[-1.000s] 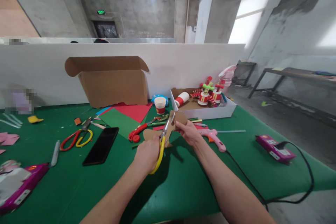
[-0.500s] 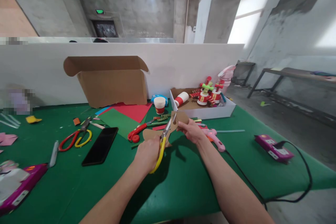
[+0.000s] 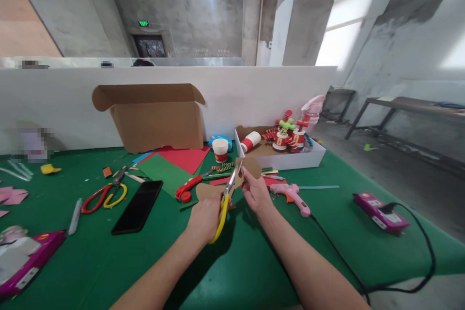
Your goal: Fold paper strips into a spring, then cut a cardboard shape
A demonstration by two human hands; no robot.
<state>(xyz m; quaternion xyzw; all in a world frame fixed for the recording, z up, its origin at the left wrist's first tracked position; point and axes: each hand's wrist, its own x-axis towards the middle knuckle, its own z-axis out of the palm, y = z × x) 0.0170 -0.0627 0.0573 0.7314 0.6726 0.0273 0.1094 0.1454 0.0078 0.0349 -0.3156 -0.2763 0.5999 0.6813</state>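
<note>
My left hand (image 3: 205, 217) is wrapped round the handles of yellow-handled scissors (image 3: 230, 186), whose blades point up and away from me over a piece of brown cardboard (image 3: 251, 166). The right end of this rounded piece is pinched between the fingers of my right hand (image 3: 257, 192), close beside the blade tips. Its left part passes behind my left hand, partly hidden. Just beyond lie red-handled scissors (image 3: 189, 186) with a red roll (image 3: 186, 196), and a paper cup (image 3: 220, 150) stands upright behind them.
A pink glue gun (image 3: 292, 193) lies right of my hands, its cord running to a purple power strip (image 3: 381, 213). A white box (image 3: 301, 159) holds decorated cups. To the left are a black phone (image 3: 138, 207), pliers (image 3: 118, 177) and coloured paper (image 3: 162, 174). An open cardboard box (image 3: 156, 126) stands behind.
My right hand has shifted slightly left and inward, nearer the scissors, on the cardboard. The scissors remain in my left hand at the cardboard. The view has tilted up a little.
</note>
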